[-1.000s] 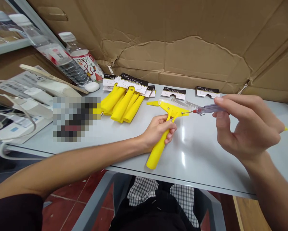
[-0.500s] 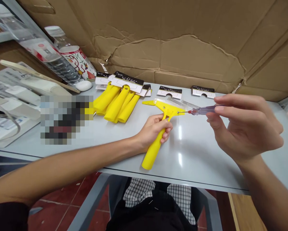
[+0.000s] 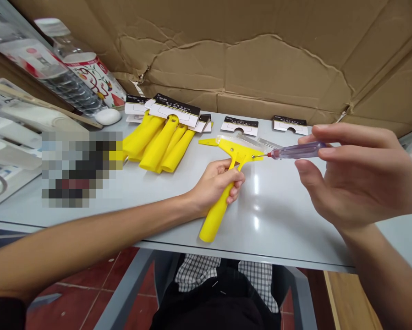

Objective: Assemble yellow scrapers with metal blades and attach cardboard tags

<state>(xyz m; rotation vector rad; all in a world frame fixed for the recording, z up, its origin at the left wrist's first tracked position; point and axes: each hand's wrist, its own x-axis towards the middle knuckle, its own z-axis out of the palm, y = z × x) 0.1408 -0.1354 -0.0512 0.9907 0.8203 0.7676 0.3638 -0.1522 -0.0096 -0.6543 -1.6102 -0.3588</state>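
Observation:
My left hand (image 3: 219, 183) is wrapped around the neck of a yellow scraper (image 3: 213, 217), its wide head pointing away from me and its handle end toward the table's front edge. A clear cover strip lies along the head. My right hand (image 3: 360, 178) has the back end of a screwdriver (image 3: 297, 152) with a translucent purple handle at its fingers, the thumb standing off below. The screwdriver's tip meets a screw (image 3: 254, 156) on the right side of the scraper head. Thin metal strips (image 3: 266, 143) lie just behind the head.
Several yellow handles (image 3: 156, 146) with black-and-white cards lie to the left. Two more cards, a near one (image 3: 239, 125) and a farther-right one (image 3: 290, 124), rest by the cardboard wall (image 3: 254, 68). Bottles (image 3: 92, 78) and a white rounded object (image 3: 107, 116) stand at the back left.
The view has shifted slightly. My right thumb has moved off the screwdriver handle and the fingers have opened a little; the tip stays at the screw. My left hand keeps its hold.

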